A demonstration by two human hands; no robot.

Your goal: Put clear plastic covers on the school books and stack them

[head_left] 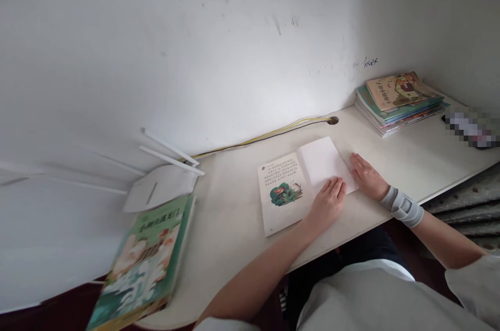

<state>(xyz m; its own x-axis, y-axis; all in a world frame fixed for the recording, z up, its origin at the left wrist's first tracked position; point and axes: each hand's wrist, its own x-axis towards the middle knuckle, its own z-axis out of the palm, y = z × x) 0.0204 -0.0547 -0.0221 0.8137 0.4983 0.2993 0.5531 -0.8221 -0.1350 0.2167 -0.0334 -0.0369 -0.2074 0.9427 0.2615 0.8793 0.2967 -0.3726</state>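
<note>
smooth white desktop (230,227), left hand (327,205) flat on open paperback (281,185)

Pretty bright and soft, with a pale glare patch on the white plaster wall (219,86), faint shadows, fisheye bend at the edges; the open paper picture book (289,185) below it looks decently sharp.

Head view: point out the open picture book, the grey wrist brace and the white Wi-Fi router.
open picture book (283,180): head view, on the printed left page.
grey wrist brace (402,207): head view, on the strap around the right wrist.
white Wi-Fi router (160,187): head view, on the top of its body.
</note>
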